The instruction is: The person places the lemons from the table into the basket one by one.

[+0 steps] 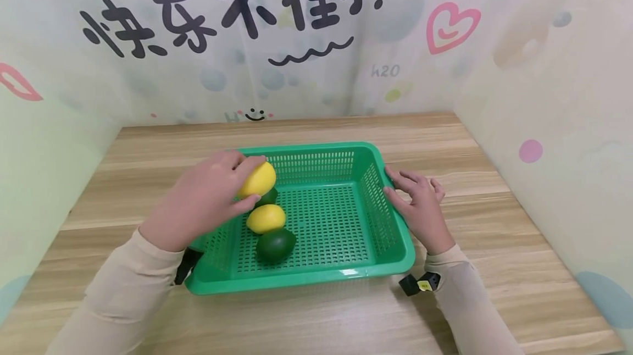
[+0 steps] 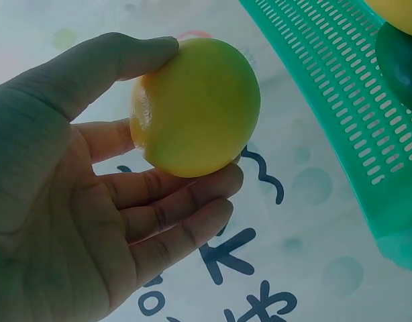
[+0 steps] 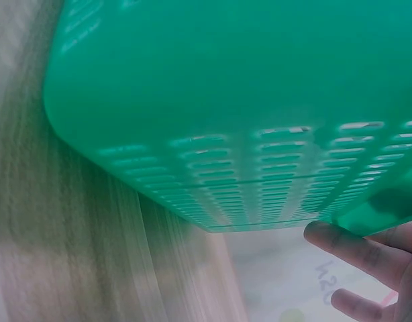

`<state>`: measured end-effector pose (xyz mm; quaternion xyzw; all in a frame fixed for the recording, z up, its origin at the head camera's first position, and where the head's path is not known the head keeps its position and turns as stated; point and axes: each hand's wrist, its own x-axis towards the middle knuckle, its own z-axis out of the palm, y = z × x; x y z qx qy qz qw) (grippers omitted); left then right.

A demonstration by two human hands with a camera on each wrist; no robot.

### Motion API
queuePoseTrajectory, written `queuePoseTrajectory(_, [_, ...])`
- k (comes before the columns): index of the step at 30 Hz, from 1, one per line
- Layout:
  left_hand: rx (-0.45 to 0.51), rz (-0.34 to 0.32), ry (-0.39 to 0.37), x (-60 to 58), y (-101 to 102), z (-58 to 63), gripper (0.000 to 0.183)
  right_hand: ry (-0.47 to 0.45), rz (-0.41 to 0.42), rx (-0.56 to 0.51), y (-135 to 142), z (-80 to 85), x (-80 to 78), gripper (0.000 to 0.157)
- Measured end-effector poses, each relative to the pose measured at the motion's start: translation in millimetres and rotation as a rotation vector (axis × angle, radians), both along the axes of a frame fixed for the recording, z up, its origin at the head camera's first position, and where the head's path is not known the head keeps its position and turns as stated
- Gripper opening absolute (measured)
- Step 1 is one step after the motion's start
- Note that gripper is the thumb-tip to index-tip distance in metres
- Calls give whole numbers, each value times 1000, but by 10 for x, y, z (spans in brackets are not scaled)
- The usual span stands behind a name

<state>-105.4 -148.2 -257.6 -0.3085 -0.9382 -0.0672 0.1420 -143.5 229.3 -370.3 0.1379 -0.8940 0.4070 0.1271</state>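
My left hand (image 1: pixel 212 190) pinches a yellow lemon (image 1: pixel 259 180) between thumb and fingers, over the left part of a green plastic basket (image 1: pixel 296 283). In the left wrist view the lemon (image 2: pixel 199 107) looks round and smooth, and the lower fingers spread below it. Beneath the hand, inside the basket, lie another yellow lemon (image 1: pixel 266 218) and a smooth dark green fruit (image 1: pixel 276 245). A second dark green fruit (image 1: pixel 267 197) is partly hidden by the held lemon. My right hand (image 1: pixel 420 201) rests at the basket's right rim, its fingers fairly straight and fingertips at the edge.
The basket stands on a wood-grain table (image 1: pixel 494 267) and has slotted walls and a gridded floor. Behind the table rises a printed wall covering (image 1: pixel 316 86) with dark lettering. Small black devices (image 1: pixel 419 283) are strapped at the wrists.
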Motion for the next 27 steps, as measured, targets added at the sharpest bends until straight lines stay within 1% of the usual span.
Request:
queuePoseTrajectory(10, [-59, -32, -33, -21, 129, -50, 52, 24, -3, 11, 0, -7, -8, 44])
queuePoseTrajectory(14, [-82, -45, -41, -56, 165, -71, 53, 22, -4, 7, 17, -7, 10, 44])
queuePoseTrajectory(22, [-105, -72, -34, -120, 182, -60, 47, 23, -3, 3, 14, 1, -2, 44])
queuePoseTrajectory(27, [-104, -78, -76, -184, 192, -99, 47, 12, -3, -7, 0, 1, -11, 44])
